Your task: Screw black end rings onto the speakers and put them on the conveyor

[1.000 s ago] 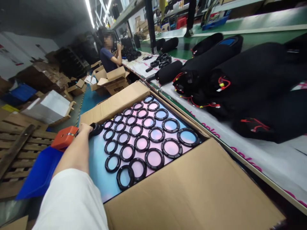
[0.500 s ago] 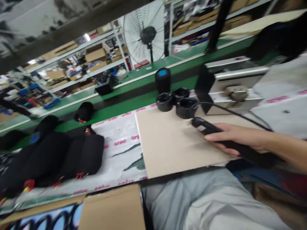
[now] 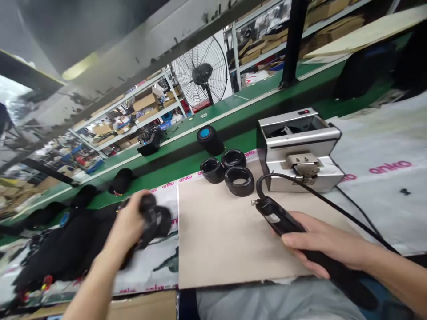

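My right hand is wrapped round a black corded electric screwdriver over the beige board. The screwdriver's cord end, with a small wire loop, points up and left. To the left, my left hand is closed on black ring-shaped parts, blurred by motion. It hovers near the pile of black fabric-covered pieces with red and yellow wire ends. Three black rings stand together at the board's back edge. Behind them leans a black cylinder with a blue disc on its end.
A metal screw feeder with a red switch stands behind the screwdriver. Its cable runs along the right side. A cardboard box sits at the front left. A large fan and loaded shelves are beyond the green bench.
My left hand has come into view on the left, holding black ring-shaped parts. My right hand still holds the screwdriver, now lower in view. The camera view has shifted.
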Action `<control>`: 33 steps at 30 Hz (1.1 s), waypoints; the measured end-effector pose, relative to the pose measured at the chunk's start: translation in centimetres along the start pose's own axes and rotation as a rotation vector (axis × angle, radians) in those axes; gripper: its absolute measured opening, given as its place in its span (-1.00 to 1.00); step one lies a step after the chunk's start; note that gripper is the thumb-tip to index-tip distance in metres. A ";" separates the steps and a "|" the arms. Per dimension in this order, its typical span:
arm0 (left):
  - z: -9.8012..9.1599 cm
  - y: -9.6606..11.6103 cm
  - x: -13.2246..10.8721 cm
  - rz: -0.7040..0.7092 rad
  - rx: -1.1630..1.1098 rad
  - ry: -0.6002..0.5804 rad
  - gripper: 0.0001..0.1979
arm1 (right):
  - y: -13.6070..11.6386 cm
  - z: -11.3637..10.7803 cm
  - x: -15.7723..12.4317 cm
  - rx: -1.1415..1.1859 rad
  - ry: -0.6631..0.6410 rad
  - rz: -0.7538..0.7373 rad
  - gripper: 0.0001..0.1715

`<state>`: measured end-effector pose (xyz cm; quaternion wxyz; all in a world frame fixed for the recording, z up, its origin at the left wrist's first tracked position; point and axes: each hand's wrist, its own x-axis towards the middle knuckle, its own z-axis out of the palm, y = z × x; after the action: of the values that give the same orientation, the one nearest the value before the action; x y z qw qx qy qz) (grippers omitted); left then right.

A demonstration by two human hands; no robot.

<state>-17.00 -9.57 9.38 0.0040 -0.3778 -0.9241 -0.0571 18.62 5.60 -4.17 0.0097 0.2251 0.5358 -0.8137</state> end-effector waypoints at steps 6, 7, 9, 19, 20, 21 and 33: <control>5.5 10.3 5.0 0.139 0.066 -0.207 -0.57 | 1.0 -0.8 0.0 0.001 -0.029 -0.045 -0.07; 6.2 11.4 5.4 0.147 0.081 -0.227 -0.57 | 1.2 -0.9 0.1 -0.010 -0.042 -0.048 -0.05; 7.1 12.9 5.5 0.154 0.109 -0.262 -0.58 | 1.4 -1.1 0.4 -0.033 -0.071 -0.044 -0.01; 7.0 14.2 4.9 0.127 0.138 -0.348 -0.49 | 2.1 -1.1 0.6 -0.108 -0.083 -0.013 0.02; 6.9 14.5 4.9 0.120 0.135 -0.361 -0.48 | 2.1 -1.1 0.5 -0.112 -0.081 -0.003 0.00; 6.8 14.8 4.9 0.114 0.133 -0.375 -0.46 | 2.1 -1.1 0.4 -0.116 -0.081 0.001 -0.01; 4.1 15.2 7.1 0.130 0.002 -0.543 -0.44 | 2.3 -1.3 0.3 -0.186 -0.111 -0.014 0.05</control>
<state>-11.34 6.58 7.25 -0.2398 -0.4380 -0.8651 0.0474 19.37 5.84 -6.70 0.0546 0.1740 0.6092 -0.7718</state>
